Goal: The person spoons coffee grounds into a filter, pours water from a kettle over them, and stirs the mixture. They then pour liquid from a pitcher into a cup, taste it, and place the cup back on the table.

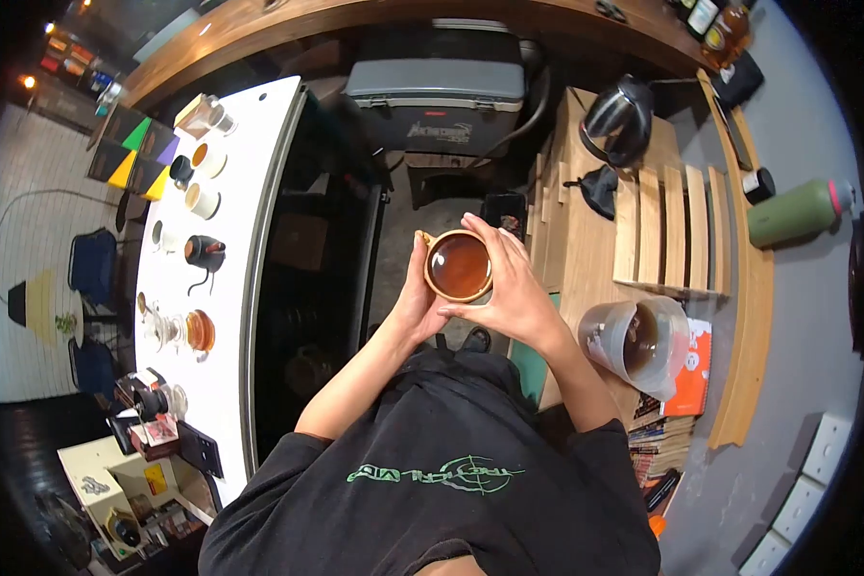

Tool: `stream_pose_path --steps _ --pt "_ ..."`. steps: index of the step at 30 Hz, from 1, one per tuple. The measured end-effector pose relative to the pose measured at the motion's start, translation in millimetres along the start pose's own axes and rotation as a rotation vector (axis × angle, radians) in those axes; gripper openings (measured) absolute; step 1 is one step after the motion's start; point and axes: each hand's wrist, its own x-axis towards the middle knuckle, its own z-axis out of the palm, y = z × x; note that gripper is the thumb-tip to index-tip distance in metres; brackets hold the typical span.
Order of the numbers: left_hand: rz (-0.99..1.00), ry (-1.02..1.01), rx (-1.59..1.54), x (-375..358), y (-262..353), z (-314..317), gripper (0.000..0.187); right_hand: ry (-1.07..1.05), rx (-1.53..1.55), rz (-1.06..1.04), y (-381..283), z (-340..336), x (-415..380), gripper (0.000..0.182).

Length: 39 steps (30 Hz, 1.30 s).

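Note:
A light brown cup (pixel 460 266) of dark reddish-brown liquid is held in front of my body, its opening facing up. My left hand (pixel 417 296) grips its left side, with the fingers mostly hidden beneath and the thumb near a small knobbed handle (pixel 422 237). Around the right side curls my right hand (pixel 507 288), fingers along the far rim and thumb along the near one. The cup looks level. On the right bench, nearest my right arm, stands a clear plastic pitcher (pixel 595 336) with brown liquid inside.
The white counter (pixel 216 317) at left carries several cups, a black gooseneck kettle (pixel 204 252) and a glass server (pixel 200 331). An electric kettle (pixel 616 123) and a slatted wooden rack (pixel 675 230) occupy the right bench. A large cooler box (pixel 437 91) stands ahead.

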Motion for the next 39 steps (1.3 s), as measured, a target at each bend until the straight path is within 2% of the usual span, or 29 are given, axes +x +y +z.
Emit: stream_pose_path --steps 4,5,7,9,14,22,28,30,32,34,36,39 --pt "0.089 -0.027 -0.042 -12 16 -20 0.07 -0.041 -0.032 -0.107 -9 20 23 0.1" --pt "0.108 0.006 -0.045 -18 21 -21 0.069 -0.04 -0.017 -0.126 -14 25 30 0.091" --pt "0.147 0.054 -0.055 -27 31 -29 0.068 -0.084 0.022 -0.133 -25 33 42 0.089" --pt "0.191 0.01 -0.085 -35 41 -45 0.067 -0.115 0.054 -0.135 -35 47 55 0.085" --pt "0.301 0.063 -0.122 -62 72 -67 0.065 -0.165 0.068 -0.261 -61 83 87 0.085" --pt "0.472 0.116 -0.181 -112 127 -98 0.065 -0.392 0.179 -0.323 -117 133 143 0.08" --pt "0.517 0.175 -0.112 -147 173 -120 0.072 -0.511 0.296 -0.346 -154 177 183 0.08" --pt "0.475 0.194 -0.099 -160 189 -131 0.085 -0.537 0.319 -0.361 -166 193 197 0.08" --pt "0.502 0.203 -0.15 -172 202 -148 0.087 -0.555 0.34 -0.375 -178 208 213 0.08" --pt "0.543 0.191 -0.148 -185 214 -163 0.085 -0.577 0.324 -0.396 -191 223 229 0.08" --pt "0.529 0.311 -0.072 -197 219 -182 0.08 -0.598 0.343 -0.42 -204 240 248 0.08" --pt "0.431 0.343 -0.041 -214 224 -207 0.075 -0.575 0.305 -0.47 -226 265 275 0.08"
